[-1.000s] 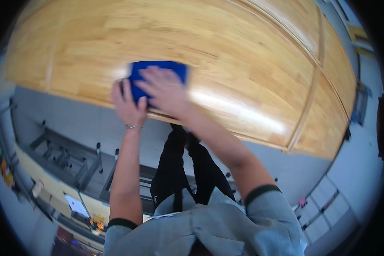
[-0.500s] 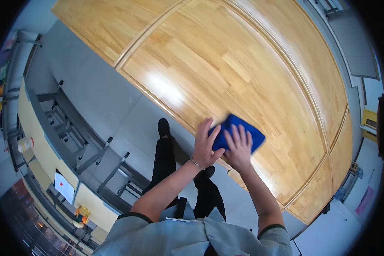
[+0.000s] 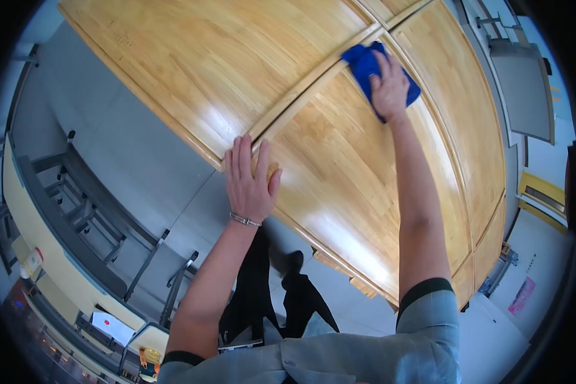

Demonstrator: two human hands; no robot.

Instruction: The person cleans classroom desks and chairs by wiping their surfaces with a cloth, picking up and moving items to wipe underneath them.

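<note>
My right hand [image 3: 390, 86] presses a folded blue cloth [image 3: 365, 67] onto the wooden table [image 3: 339, 147], near the seam corner at the far side. Its fingers curve over the cloth, and part of the cloth is hidden under the palm. My left hand [image 3: 249, 185], with a bracelet at the wrist, rests at the table's near edge by the joint between two panels. Its fingers are stretched out, the thumb apart, and it holds nothing.
Wooden seams and raised strips divide the tabletop. To the left stand pale desks [image 3: 38, 205] with dark metal frames; a white sheet with a red mark [image 3: 112, 328] and a bottle [image 3: 33, 259] are on them. A grey panel [image 3: 521, 89] stands at the far right.
My right hand has carried the blue cloth away from me to the table's far side. My left hand has come off the cloth and moved left to the near edge. The view has shifted.
</note>
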